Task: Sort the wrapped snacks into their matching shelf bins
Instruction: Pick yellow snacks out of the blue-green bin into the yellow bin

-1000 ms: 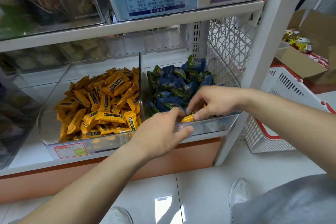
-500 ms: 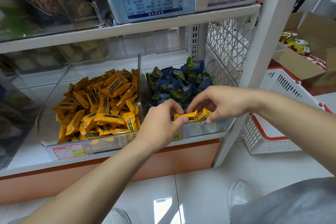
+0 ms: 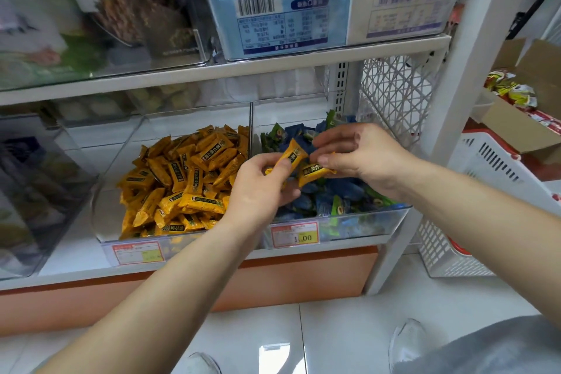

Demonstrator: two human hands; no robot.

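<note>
Two clear bins stand side by side on the low shelf. The left bin is heaped with yellow wrapped snacks. The right bin holds blue and green wrapped snacks. Above the right bin, my left hand pinches a yellow snack by its lower end. My right hand holds another yellow snack between thumb and fingers. The two hands are close together, almost touching.
A white shelf upright rises just right of the bins. Beyond it stand a white basket and a cardboard box with red and yellow packets. The upper shelf carries boxes and a price tag. A dark bin stands at the far left.
Both hands have lifted out of the right bin, each with a yellow snack. The view has tilted up, showing more of the upper shelf.
</note>
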